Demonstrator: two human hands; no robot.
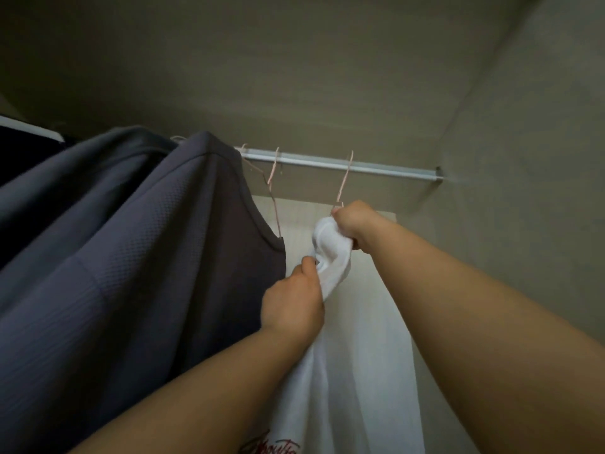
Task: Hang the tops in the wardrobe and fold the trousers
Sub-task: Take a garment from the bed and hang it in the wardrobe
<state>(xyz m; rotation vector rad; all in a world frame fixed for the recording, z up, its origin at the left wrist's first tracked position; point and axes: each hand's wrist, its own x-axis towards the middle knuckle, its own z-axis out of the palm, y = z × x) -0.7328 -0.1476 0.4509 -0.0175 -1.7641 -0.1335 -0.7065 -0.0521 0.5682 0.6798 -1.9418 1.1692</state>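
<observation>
A: Where was the white top?

B: In the wardrobe, hanging down under the rail, just right of the grey top (that one was on the rail already). Its upper end was bunched between both hands.

A: Left grip?

B: The left grip was curled round the bunched white cloth, thumb pointing up, close against the grey top's edge.

A: Right grip?

B: The right grip was higher, fingers closed on the top of the white bundle, at the base of a pink hanger whose hook sat over the rail. Couldn't tell whether the fingers also held the wire.

A: Anything else?

B: Other pink hangers were on the rail between the grey top and that one. A dark garment was at far left. Red script print showed low on the white top, cut off by the frame.
</observation>
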